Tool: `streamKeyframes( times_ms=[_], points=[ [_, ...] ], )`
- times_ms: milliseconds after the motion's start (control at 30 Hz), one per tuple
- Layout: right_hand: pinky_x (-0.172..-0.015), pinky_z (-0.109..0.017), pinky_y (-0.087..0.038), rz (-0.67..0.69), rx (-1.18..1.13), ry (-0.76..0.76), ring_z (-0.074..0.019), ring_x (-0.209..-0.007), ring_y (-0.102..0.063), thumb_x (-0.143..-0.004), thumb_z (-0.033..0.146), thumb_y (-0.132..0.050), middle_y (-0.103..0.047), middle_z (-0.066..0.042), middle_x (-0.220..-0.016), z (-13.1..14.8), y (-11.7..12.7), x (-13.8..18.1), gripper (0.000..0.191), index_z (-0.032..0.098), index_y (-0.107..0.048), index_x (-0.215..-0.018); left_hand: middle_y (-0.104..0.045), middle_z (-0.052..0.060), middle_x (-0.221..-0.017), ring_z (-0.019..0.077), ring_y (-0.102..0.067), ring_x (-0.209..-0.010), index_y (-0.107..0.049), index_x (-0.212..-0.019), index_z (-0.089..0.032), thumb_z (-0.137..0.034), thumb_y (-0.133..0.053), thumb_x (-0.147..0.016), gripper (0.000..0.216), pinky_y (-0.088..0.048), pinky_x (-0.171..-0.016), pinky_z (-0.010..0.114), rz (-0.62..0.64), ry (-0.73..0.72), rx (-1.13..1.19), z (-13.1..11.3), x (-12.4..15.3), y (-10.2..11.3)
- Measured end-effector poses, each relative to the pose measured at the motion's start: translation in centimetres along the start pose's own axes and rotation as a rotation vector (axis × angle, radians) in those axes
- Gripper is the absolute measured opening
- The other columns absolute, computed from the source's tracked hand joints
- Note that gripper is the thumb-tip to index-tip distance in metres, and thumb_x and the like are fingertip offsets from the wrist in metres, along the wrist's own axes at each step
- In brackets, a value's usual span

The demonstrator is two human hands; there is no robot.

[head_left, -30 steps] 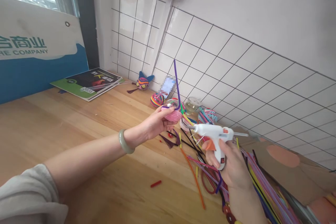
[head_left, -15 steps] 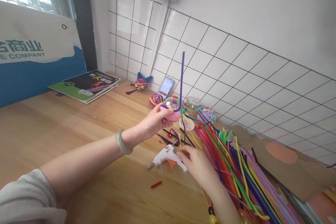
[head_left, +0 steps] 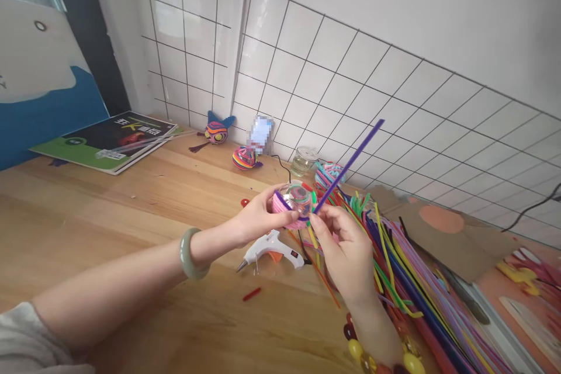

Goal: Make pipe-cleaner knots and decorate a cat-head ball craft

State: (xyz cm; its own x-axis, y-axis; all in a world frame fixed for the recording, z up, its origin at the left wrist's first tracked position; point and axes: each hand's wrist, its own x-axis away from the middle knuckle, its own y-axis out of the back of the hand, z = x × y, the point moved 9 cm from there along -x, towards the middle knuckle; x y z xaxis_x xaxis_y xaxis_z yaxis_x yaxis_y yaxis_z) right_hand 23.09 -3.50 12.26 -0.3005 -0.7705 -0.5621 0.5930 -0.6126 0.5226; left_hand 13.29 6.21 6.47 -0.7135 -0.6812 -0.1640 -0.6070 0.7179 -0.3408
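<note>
My left hand grips a small clear ball wrapped in pink pipe cleaner, held above the wooden table. My right hand pinches a purple pipe cleaner at the ball's right side; the stem slants up to the right. A white glue gun lies on the table just below both hands, nozzle pointing left.
A big heap of coloured pipe cleaners spreads to the right. Small wrapped figures, a striped ball and a glass jar stand by the tiled wall. A book lies far left. A red scrap lies near.
My right hand set the glue gun down on the table, then rose to the ball and took hold of the purple stem, which now leans right. The view shifted right.
</note>
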Motion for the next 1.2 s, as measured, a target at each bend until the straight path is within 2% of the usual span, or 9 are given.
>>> streamKeyframes(
  times_ms=[100, 267, 533, 800, 967, 1200],
  points=[
    [-0.066, -0.026, -0.048, 0.026, -0.004, 0.034, -0.0137, -0.071, -0.057, -0.087, 0.030, -0.057, -0.061, -0.001, -0.080, 0.2, -0.1, -0.1, 0.011, 0.020, -0.060, -0.084, -0.062, 0.012, -0.120, 0.0215, -0.061, -0.103, -0.051, -0.124, -0.016, -0.028, -0.074, -0.071, 0.059, -0.048, -0.087, 0.032, 0.022, 0.014, 0.012, 0.1, 0.0, -0.3],
    [-0.073, -0.029, -0.049, 0.058, -0.020, 0.033, -0.0155, -0.077, -0.058, -0.089, 0.030, -0.054, -0.062, -0.003, -0.084, 0.0, -0.4, 0.1, 0.011, 0.021, -0.059, -0.087, -0.061, 0.013, -0.120, 0.0236, -0.059, -0.108, -0.053, -0.122, -0.016, -0.026, -0.075, -0.070, 0.058, -0.048, -0.089, 0.033, 0.007, 0.003, 0.058, -0.4, 0.2, -0.3],
    [-0.072, -0.029, -0.049, 0.007, 0.046, 0.082, -0.0160, -0.081, -0.060, -0.089, 0.028, -0.055, -0.063, -0.004, -0.088, 0.4, 0.0, 0.2, 0.008, 0.022, -0.059, -0.088, -0.062, 0.009, -0.120, 0.0239, -0.059, -0.110, -0.053, -0.120, -0.022, -0.018, -0.079, -0.066, 0.061, -0.047, -0.091, 0.034, 0.080, -0.020, 0.131, -0.6, 0.2, -0.9],
    [-0.072, -0.029, -0.050, 0.005, 0.052, 0.158, -0.0160, -0.081, -0.060, -0.089, 0.024, -0.055, -0.062, -0.004, -0.087, 1.1, -0.3, 0.2, 0.004, 0.021, -0.058, -0.089, -0.056, 0.011, -0.128, 0.0247, -0.055, -0.115, -0.045, -0.125, -0.019, -0.018, -0.080, -0.063, 0.071, -0.044, -0.095, 0.035, 0.008, -0.058, 0.063, -0.2, 0.1, -0.2],
    [-0.072, -0.030, -0.049, -0.015, 0.124, 0.271, -0.0165, -0.079, -0.060, -0.089, 0.020, -0.053, -0.062, -0.003, -0.083, 2.3, -0.3, 0.3, 0.004, 0.021, -0.057, -0.089, -0.053, 0.012, -0.129, 0.0261, -0.051, -0.119, -0.042, -0.126, -0.018, -0.020, -0.077, -0.066, 0.070, -0.042, -0.099, 0.036, -0.044, -0.161, -0.112, -0.9, 0.4, 0.1],
    [-0.081, -0.037, -0.051, -0.043, 0.167, 0.424, -0.0205, -0.092, -0.062, -0.087, 0.016, -0.055, -0.063, -0.006, -0.092, 3.3, -0.3, 0.9, 0.011, 0.023, -0.058, -0.095, -0.049, 0.011, -0.133, 0.0281, -0.048, -0.122, -0.036, -0.135, -0.022, -0.017, -0.074, -0.062, 0.082, -0.037, -0.105, 0.038, -0.171, -0.426, -0.379, -3.9, 2.1, 0.9]
  ],
)
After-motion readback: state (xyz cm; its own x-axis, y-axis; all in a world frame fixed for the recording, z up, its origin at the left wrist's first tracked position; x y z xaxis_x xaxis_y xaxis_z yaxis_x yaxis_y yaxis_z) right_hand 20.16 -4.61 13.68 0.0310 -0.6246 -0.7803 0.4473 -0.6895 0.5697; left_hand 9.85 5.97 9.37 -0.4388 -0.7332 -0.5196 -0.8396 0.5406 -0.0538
